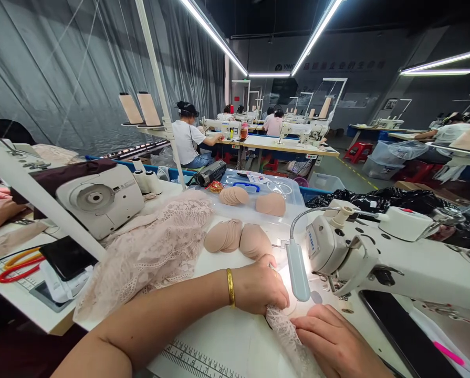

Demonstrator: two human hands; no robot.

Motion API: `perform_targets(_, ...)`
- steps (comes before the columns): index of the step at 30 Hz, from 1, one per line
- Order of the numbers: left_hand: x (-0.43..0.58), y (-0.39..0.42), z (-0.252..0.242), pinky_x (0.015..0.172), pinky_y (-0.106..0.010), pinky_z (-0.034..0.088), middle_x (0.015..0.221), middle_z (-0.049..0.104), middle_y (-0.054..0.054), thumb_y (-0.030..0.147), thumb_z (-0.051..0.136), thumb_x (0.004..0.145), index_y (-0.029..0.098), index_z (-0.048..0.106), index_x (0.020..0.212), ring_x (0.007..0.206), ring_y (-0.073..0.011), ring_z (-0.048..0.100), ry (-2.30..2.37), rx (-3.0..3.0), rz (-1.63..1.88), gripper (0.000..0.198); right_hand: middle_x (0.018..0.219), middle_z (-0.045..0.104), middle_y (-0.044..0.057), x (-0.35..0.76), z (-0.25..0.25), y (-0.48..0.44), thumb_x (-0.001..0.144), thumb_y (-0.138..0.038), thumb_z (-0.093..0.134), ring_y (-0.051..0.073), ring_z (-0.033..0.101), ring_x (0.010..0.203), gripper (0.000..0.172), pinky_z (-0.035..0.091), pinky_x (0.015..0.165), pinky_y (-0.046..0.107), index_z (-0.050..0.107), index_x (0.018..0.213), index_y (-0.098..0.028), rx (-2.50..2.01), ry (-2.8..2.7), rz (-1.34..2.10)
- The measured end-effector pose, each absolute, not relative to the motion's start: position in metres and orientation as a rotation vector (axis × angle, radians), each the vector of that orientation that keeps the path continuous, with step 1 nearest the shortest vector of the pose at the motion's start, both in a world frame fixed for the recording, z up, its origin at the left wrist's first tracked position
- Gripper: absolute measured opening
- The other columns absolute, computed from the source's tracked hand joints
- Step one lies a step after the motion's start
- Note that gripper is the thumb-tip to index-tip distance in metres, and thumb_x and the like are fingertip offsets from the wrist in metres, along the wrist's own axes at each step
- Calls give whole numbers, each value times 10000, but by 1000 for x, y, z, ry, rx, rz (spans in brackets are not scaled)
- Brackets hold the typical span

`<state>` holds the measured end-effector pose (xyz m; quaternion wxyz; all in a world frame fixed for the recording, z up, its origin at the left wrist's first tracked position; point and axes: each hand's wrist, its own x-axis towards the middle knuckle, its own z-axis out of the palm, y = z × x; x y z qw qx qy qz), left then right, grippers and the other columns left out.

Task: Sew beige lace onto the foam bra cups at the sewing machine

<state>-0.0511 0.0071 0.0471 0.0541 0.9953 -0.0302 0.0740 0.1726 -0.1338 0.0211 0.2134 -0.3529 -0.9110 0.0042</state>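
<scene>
Lies as a narrow, crumpled strip of pale pink openwork lace (285, 332), slants from lower centre down and rightward to the bottom edge.

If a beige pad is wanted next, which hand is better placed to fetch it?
Probably the left hand: it is just in front of the nearest beige pads, while the right hand is farther away. The left would first need to release the lace.

Ceiling strip lights (215, 38) glow white against near-black ceiling (388, 14). 1 gooseneck lamp (299, 270) burns out patch of worktop (235, 328) beside left hand (258, 287). Grey curtain (195, 68) dim; wall lettering (345, 65) faint, soft. Foreground mostly sharp. Wide-angle stretch at edges, white pole (41, 200) slanting hard lower left.
</scene>
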Motion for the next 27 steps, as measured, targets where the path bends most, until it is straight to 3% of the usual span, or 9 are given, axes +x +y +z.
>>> perform_targets(5, -49, 10, 43, 891, -451, 269, 701, 674, 25, 32, 617, 699, 178, 490, 633, 703, -161, 539, -50, 3066, 255, 205, 1030, 778, 65, 172, 22, -133, 949, -57, 477, 189, 661, 794, 280, 541, 640, 291, 608, 1133, -222, -995, -2496, -67)
perform_targets(11, -45, 14, 37, 944, -462, 242, 733, 666, 31, -5, 579, 700, 184, 540, 713, 721, -160, 530, 20, 3130, 301, 193, 1093, 773, 48, 182, 4, -132, 976, -100, 468, 195, 682, 857, 303, 569, 727, 303, 618, 1197, -242, -1124, -2368, -135)
perform_targets(16, -42, 15, 29, 924, -443, 264, 738, 656, 20, -20, 584, 721, 191, 568, 720, 735, -164, 529, 22, 3198, 379, 212, 1054, 787, 36, 186, -1, -129, 989, -124, 428, 191, 704, 801, 320, 568, 667, 291, 603, 1229, -243, -1222, -2339, -212)
perform_targets(24, -43, 14, 24, 887, -446, 327, 708, 600, 15, -29, 583, 748, 201, 578, 734, 689, -158, 443, -69, 3293, 525, 230, 989, 806, -20, 190, -1, -128, 986, -110, 390, 195, 768, 808, 302, 593, 776, 349, 544, 1198, -260, -1288, -2312, -343)
perform_targets(27, -40, 12, 20, 814, -425, 357, 664, 542, 11, -29, 591, 750, 198, 563, 699, 652, -153, 405, -64, 3339, 584, 234, 1037, 802, 6, 198, -12, -127, 993, -133, 400, 215, 770, 838, 296, 598, 698, 338, 558, 1201, -270, -1348, -2323, -318)
